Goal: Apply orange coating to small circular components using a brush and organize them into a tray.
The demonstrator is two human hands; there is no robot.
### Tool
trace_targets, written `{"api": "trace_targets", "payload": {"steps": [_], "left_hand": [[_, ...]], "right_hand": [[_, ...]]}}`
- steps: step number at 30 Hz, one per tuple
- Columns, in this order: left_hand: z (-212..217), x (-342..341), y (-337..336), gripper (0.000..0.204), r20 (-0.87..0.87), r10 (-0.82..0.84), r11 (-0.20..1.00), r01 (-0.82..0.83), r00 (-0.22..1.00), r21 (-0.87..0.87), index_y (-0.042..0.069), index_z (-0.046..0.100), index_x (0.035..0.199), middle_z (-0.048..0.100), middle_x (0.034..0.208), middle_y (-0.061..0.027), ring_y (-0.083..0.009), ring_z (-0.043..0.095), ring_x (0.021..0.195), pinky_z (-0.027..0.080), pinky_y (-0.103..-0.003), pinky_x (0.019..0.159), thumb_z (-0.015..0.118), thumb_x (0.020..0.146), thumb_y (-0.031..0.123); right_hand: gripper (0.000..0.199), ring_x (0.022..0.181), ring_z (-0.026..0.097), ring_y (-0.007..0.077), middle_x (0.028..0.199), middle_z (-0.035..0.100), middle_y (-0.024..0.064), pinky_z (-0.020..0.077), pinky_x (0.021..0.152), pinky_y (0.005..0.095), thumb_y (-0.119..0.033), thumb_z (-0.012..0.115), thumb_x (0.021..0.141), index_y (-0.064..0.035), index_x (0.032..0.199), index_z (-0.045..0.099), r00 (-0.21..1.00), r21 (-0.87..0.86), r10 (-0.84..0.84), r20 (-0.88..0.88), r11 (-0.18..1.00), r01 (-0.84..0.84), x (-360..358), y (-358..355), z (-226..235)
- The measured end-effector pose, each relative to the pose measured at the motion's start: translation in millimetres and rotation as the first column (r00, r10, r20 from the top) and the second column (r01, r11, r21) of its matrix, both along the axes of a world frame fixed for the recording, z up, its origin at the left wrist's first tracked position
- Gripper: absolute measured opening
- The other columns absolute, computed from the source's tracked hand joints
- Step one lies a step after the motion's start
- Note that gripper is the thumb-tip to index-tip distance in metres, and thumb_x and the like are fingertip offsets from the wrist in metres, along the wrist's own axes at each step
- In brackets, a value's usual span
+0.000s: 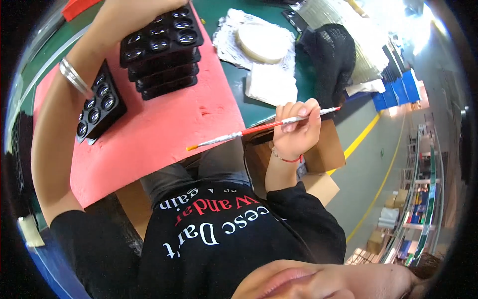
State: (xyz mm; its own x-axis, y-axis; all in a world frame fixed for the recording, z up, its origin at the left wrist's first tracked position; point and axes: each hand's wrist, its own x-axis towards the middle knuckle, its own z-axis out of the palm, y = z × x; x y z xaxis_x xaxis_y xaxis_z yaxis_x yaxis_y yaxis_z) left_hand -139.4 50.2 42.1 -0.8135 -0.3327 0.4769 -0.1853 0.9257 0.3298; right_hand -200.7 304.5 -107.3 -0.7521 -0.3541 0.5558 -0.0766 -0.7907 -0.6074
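The person's two hands are well apart. The right hand [297, 130] is closed around a brush [259, 128], fingers curled over its shaft. The brush is held in the air, slanting slightly, its orange-brown tip to the left over the near right part of a pink board [164, 134] and its other end to the right beyond the hand. Its shaft is red and silvery. A thin red bracelet [290, 159] circles the right wrist.

The left hand [139, 12] is at the far left, over a stack of black trays [162, 62]. Its fingertips run out of view, so whether it grips the top tray or only rests there cannot be told. A silver bangle [73, 77] is on that wrist.

The stack stands on the far part of the board; its top tray has rows of glossy round shapes. Just left of it, partly behind the forearm, a loose tray [102, 112] of the same kind sits at an angle.

Right of the board, on a green table [239, 107], a cream disc [264, 42] lies on a crumpled white sheet [226, 30], with a white pad [271, 84] nearer. Farther right is a black mesh thing [334, 57]. A cardboard box [326, 144] stands beyond the right wrist, and a yellow line [361, 139] crosses the floor.
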Motion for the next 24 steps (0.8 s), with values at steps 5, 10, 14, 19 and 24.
{"api": "trace_targets", "payload": {"steps": [5, 10, 14, 19, 24], "left_hand": [[-24, 21, -42, 0.033, -0.171, -0.054, 0.997, 0.063, 0.984, 0.044, 0.005, 0.054, 0.103, 0.056, 0.082, -0.0012, -0.0081, 0.05, 0.076, 0.04, -0.022, 0.069, 0.063, 0.075, 0.02], [-16, 115, 32, 0.028, -0.063, -0.13, 0.966, 0.141, 0.989, 0.215, 0.003, 0.052, 0.094, 0.055, 0.091, -0.004, -0.0086, 0.051, 0.079, 0.04, -0.021, 0.072, 0.056, 0.068, -0.006], [-62, 137, 59, 0.035, -0.001, -0.255, 0.924, 0.244, 0.967, 0.295, 0.003, 0.054, 0.084, 0.055, 0.078, -0.0076, -0.0153, 0.052, 0.064, 0.043, -0.025, 0.057, 0.059, 0.05, -0.006], [-104, 155, 60, 0.028, 0.029, -0.099, 0.808, 0.063, 0.995, 0.586, 0.002, 0.054, 0.086, 0.055, 0.078, -0.0053, -0.0113, 0.054, 0.067, 0.045, -0.022, 0.06, 0.059, 0.06, -0.006], [-119, 154, 63, 0.024, -0.042, 0.133, 0.595, -0.046, 0.99, 0.803, 0.0, 0.053, 0.09, 0.054, 0.082, -0.0036, -0.0058, 0.052, 0.069, 0.043, -0.016, 0.057, 0.059, 0.067, -0.004]], "right_hand": [[0.028, 0.05, 0.037, 0.0108, 0.055, 0.042, 0.0026, 0.029, 0.049, 0.0224, -0.028, 0.035, 0.092, -0.0064, 0.076, 0.045, 0.966, -0.054, -0.259, -0.021, 0.965, 0.257, -19, 17, 11], [0.029, 0.057, 0.05, 0.0146, 0.065, 0.054, 0.0098, 0.0391, 0.052, 0.0243, -0.025, 0.041, 0.089, 0.0002, 0.081, 0.052, 0.711, 0.072, -0.641, -0.289, 0.726, 0.684, -49, 38, 26], [0.028, 0.058, 0.053, 0.0143, 0.065, 0.056, 0.0108, 0.0438, 0.056, 0.0234, -0.021, 0.041, 0.09, 0.004, 0.084, 0.052, 0.473, 0.24, -0.672, -0.571, 0.414, 0.878, -64, 45, 26], [0.028, 0.058, 0.053, 0.0125, 0.064, 0.056, 0.0078, 0.0433, 0.057, 0.0224, -0.021, 0.04, 0.091, 0.0024, 0.081, 0.053, 0.424, 0.253, -0.609, -0.67, 0.35, 0.902, -63, 33, 24], [0.027, 0.057, 0.051, 0.013, 0.065, 0.055, 0.0087, 0.0415, 0.054, 0.0231, -0.02, 0.04, 0.09, 0.0022, 0.08, 0.053, 0.513, 0.293, -0.624, -0.589, 0.427, 0.856, -64, 32, 22]]}}
